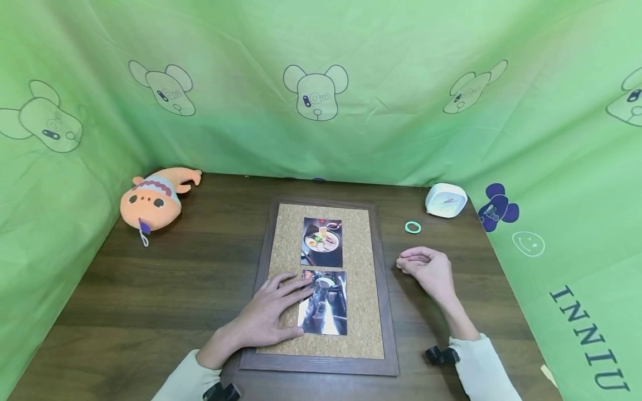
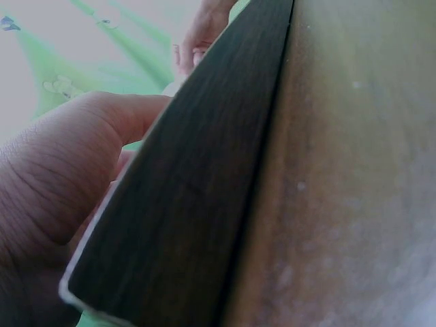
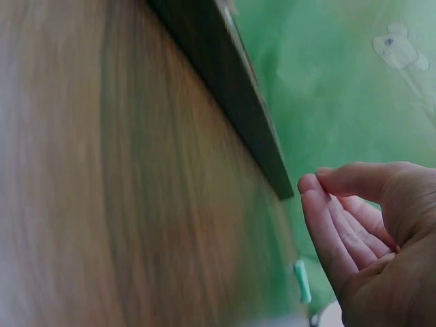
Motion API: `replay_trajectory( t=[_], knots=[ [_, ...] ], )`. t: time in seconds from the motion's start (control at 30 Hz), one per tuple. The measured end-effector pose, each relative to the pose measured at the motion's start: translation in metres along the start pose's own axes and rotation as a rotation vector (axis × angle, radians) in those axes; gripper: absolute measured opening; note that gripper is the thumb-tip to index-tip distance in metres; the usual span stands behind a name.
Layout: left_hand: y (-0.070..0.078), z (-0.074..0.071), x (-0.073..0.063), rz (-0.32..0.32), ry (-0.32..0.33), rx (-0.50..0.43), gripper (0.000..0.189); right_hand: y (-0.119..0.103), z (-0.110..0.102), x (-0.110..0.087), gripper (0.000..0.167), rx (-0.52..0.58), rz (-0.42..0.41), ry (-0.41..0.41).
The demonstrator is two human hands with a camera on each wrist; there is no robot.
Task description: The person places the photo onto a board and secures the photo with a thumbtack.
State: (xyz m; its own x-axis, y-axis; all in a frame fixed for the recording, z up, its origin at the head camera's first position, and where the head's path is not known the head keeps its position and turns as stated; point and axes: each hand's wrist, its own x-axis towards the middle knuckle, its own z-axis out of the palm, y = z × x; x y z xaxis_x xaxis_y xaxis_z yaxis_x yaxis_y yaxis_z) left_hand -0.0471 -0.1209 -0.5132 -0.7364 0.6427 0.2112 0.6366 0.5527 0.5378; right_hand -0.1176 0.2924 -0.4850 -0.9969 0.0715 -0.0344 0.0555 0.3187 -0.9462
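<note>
A cork board (image 1: pixel 362 289) in a dark wooden frame lies on the table. Two photos are on it, one above the other: a ramen bowl photo (image 1: pixel 322 259) at the top and a dark, shiny photo (image 1: pixel 326 312) below. My left hand (image 1: pixel 268 314) rests spread over the board's left side, fingertips on the lower photo's upper left edge and thumb at its lower left corner. To the right of the frame is my right hand (image 1: pixel 426 270), its thumb meeting the fingertips (image 3: pixel 310 184). I cannot tell whether something tiny is between them.
A mint-green ring (image 1: pixel 413 227) lies beyond my right hand, with a white clock (image 1: pixel 446 200) behind it. An orange plush toy (image 1: pixel 150 206) sits at the back left. Green printed cloth (image 1: pixel 321 145) walls in the table (image 1: pixel 150 301) at the back and both sides.
</note>
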Motion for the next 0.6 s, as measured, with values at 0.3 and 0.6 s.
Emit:
replay_trajectory(
  t=[0.3, 0.6],
  knots=[
    [0.001, -0.001, 0.000, 0.000, 0.000, 0.001, 0.083, -0.022, 0.023, -0.009, 0.020, 0.004, -0.099, -0.022],
    [0.001, -0.001, 0.000, -0.007, -0.005, -0.002, 0.083, -0.044, 0.044, -0.017, 0.018, 0.047, -0.177, -0.077]
  ],
)
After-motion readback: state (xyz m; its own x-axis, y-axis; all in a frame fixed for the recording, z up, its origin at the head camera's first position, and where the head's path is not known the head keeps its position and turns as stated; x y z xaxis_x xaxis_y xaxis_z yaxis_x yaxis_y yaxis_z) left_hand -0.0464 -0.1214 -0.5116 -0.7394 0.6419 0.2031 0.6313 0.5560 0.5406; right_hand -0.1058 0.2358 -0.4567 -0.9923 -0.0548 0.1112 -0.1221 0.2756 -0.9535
